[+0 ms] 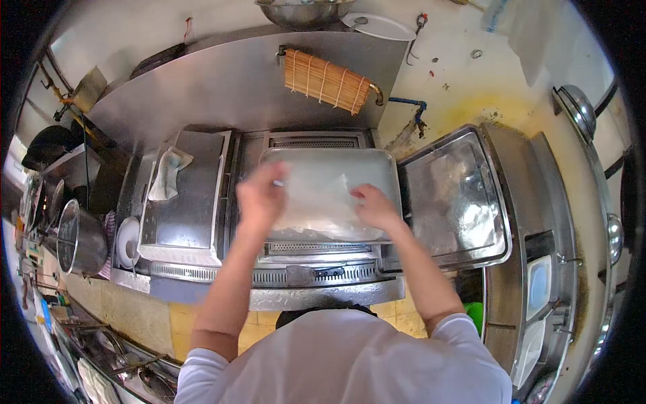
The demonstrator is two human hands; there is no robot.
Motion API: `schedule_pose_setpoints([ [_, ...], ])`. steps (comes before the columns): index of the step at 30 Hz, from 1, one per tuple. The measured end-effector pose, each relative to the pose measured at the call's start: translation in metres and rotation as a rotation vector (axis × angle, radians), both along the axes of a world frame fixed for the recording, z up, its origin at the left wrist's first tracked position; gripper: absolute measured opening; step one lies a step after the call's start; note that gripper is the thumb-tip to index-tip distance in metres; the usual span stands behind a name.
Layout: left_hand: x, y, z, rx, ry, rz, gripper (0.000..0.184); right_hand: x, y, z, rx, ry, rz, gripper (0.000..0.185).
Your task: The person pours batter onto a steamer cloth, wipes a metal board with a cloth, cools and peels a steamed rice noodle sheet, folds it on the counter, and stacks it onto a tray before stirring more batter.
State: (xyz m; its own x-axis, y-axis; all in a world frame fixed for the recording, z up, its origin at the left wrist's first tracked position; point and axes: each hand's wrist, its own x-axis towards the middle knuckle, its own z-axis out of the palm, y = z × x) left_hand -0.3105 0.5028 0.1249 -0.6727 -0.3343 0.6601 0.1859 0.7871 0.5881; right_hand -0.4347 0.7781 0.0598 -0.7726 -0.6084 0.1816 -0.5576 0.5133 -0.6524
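Note:
A thin, whitish, see-through sheet (pixel 321 196) spans the space between my hands, above a metal tray (pixel 336 151). Whether it is plastic film or paper I cannot make out. My right hand (pixel 377 209) is closed, thumb and finger pinched at the sheet's right edge, over the tray's right side. Over the tray's left edge, my left hand (pixel 261 202) is smeared by motion, its fingers seemingly curled. A small whitish bit (pixel 278 183) shows at its fingertips. Something pale lies along the tray's near part, partly covered by the sheet.
A second, larger tray (pixel 457 195) leans at the right. On the left, a cloth (pixel 169 174) lies on a steel box (pixel 182 215). A flat dark tool (pixel 313 274) rests on the front ledge. The bamboo mat (pixel 324 79) hangs behind; a deep pot (pixel 82 237) stands far left.

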Motion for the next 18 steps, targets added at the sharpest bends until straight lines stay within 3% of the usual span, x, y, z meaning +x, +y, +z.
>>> schedule_pose_setpoints([
  [2, -0.001, 0.044, 0.013, -0.038, -0.043, -0.16, 0.045, 0.027, -0.059, 0.037, -0.487, -0.102, 0.058, 0.03],
  [5, -0.002, 0.04, 0.031, -0.111, 0.034, -0.228, 0.042, 0.041, -0.07, 0.045, -0.126, -0.484, 0.139, 0.029],
  [7, 0.014, -0.003, 0.058, 0.037, 0.047, 0.019, 0.039, 0.022, -0.031, -0.023, -0.093, -0.236, 0.036, 0.028],
  [8, 0.019, -0.018, 0.071, 0.253, 0.113, 0.085, 0.037, 0.006, 0.003, -0.045, 0.08, -0.225, -0.044, 0.028],
  [9, 0.022, -0.03, 0.064, 0.195, 0.071, 0.141, 0.038, -0.006, 0.025, -0.056, 0.253, -0.212, -0.122, 0.028],
  [10, 0.023, -0.036, 0.051, 0.137, 0.027, 0.2, 0.04, -0.008, 0.024, -0.046, 0.253, -0.181, -0.095, 0.029],
  [12, 0.019, -0.018, 0.017, 0.039, 0.031, 0.031, 0.038, -0.006, 0.026, -0.023, 0.25, -0.13, -0.051, 0.03],
  [14, 0.007, 0.021, -0.006, -0.012, 0.02, -0.118, 0.041, 0.012, -0.02, 0.005, -0.147, 0.0, 0.032, 0.031],
  [16, 0.003, 0.06, 0.016, -0.033, -0.062, -0.21, 0.044, 0.05, -0.063, 0.061, -0.401, -0.186, 0.11, 0.03],
  [18, 0.001, 0.045, 0.03, -0.044, 0.054, -0.17, 0.043, 0.053, -0.065, 0.054, -0.202, -0.351, 0.136, 0.031],
])
